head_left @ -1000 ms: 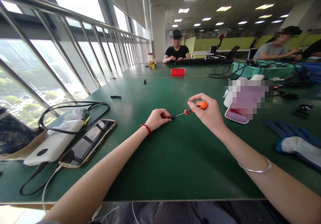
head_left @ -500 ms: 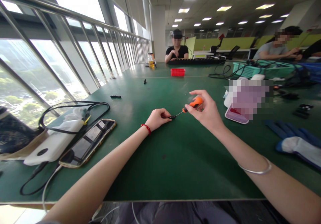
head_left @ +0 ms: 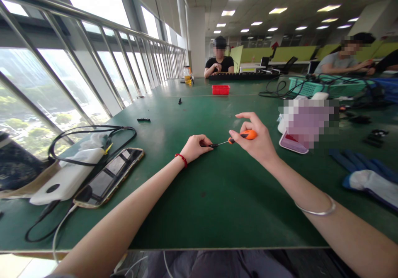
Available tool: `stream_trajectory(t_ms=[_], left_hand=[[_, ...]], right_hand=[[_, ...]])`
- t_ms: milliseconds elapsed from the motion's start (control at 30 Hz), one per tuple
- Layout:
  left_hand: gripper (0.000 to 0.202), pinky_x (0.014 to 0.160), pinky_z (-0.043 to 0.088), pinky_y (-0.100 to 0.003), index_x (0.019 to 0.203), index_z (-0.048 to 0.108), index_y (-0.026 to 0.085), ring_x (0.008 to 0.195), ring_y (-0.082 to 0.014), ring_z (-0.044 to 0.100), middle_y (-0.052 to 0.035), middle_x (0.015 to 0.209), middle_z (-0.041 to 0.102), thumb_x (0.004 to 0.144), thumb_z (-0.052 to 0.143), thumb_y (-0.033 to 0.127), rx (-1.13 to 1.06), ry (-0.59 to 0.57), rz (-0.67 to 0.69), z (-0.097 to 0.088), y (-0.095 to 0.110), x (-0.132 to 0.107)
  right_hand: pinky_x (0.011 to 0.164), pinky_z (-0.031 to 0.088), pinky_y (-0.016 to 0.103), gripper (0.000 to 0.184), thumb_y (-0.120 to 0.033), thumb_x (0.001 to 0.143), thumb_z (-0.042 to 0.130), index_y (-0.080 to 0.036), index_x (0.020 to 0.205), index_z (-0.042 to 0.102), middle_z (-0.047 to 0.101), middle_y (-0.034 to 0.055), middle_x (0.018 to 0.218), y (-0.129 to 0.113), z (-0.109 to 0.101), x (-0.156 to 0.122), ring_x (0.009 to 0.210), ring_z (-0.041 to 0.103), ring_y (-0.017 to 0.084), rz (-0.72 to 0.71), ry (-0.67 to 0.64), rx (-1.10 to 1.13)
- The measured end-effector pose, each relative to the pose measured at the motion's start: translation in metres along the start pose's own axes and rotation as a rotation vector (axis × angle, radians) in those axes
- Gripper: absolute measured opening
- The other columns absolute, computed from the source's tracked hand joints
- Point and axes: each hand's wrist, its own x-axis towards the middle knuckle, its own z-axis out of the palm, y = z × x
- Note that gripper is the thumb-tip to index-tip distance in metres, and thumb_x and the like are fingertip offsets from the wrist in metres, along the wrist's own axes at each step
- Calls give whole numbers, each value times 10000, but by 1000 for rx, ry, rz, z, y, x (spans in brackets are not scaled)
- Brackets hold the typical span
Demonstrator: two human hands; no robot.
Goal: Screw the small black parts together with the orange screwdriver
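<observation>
My left hand rests on the green table, fingers curled round a small black part that pokes out to its right. My right hand pinches the orange handle of a small screwdriver. Its thin metal shaft points left and its tip meets the black part. The right index finger is stretched out above the handle. A red cord is on my left wrist and a silver bangle on my right forearm.
At the left lie a phone, a white power bank and a black cable loop. Blue-and-white gloves lie at the right. A red tray and small black parts sit farther off. Two people sit at the far side.
My right hand has turned the screwdriver handle between its fingers, tilting it up and back down. The left hand and the black part have stayed in place.
</observation>
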Motion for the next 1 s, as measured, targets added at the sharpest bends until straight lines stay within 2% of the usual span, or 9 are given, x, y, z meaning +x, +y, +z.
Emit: stream_trajectory(t_ms=[133,267,333,400,500,567,733,900,1000], left_hand=[[140,713,532,-281,690,624,132,693,-146,635,-51,783,702,624,725,203,9,0,0,0,-1,1],[133,710,532,-279,689,629,131,689,-146,634,-48,773,700,626,723,199,17,3,9,0,-1,1],[132,708,531,-278,692,632,128,686,-146,634,-48,763,698,626,723,198,13,1,2,0,0,1],[132,708,531,-277,693,632,127,684,-145,634,-48,762,698,626,723,195,12,0,-7,0,1,0],[134,711,530,-279,698,632,128,693,-148,635,-54,778,702,629,722,199,18,-1,-5,0,0,0],[135,708,529,-279,695,631,129,696,-149,635,-55,786,704,630,723,204,22,-1,4,0,-1,1],[142,702,528,-278,683,625,130,695,-150,638,-53,783,705,626,727,211,14,-1,8,0,-1,1],[139,697,527,-275,684,623,131,685,-146,633,-51,777,703,621,727,200,13,3,-5,0,0,1],[138,701,525,-275,689,629,129,685,-145,632,-53,778,702,626,724,208,21,0,-3,0,0,1]], right_hand=[[566,418,251,280,-386,725,628,-205,930,569,549,-22,664,-1,0,0,589,527,129,-3,-36,33],[527,412,241,477,-370,683,656,-212,1108,507,588,10,823,3,2,1,677,557,150,-26,26,39],[539,412,253,500,-390,676,666,-217,1117,506,580,-13,740,2,1,0,632,552,151,4,19,-21],[563,413,267,374,-408,702,646,-214,1010,561,553,-32,634,0,0,-1,572,534,144,35,-2,-63],[575,411,267,233,-386,738,610,-201,878,599,557,-16,638,-4,-1,-2,555,519,130,13,-17,-44],[564,411,261,246,-351,732,607,-198,926,596,568,-10,678,-4,-1,-2,554,508,123,-17,-5,-28],[546,412,260,456,-323,696,621,-212,1126,517,579,-8,758,0,-1,-1,583,524,135,-25,30,-43],[567,400,264,247,-398,755,582,-209,913,584,479,-55,525,-3,-1,-1,507,494,128,34,-57,-48],[548,393,254,239,-344,745,586,-204,938,587,513,-43,579,-3,0,-1,517,489,120,-8,-39,-5]])
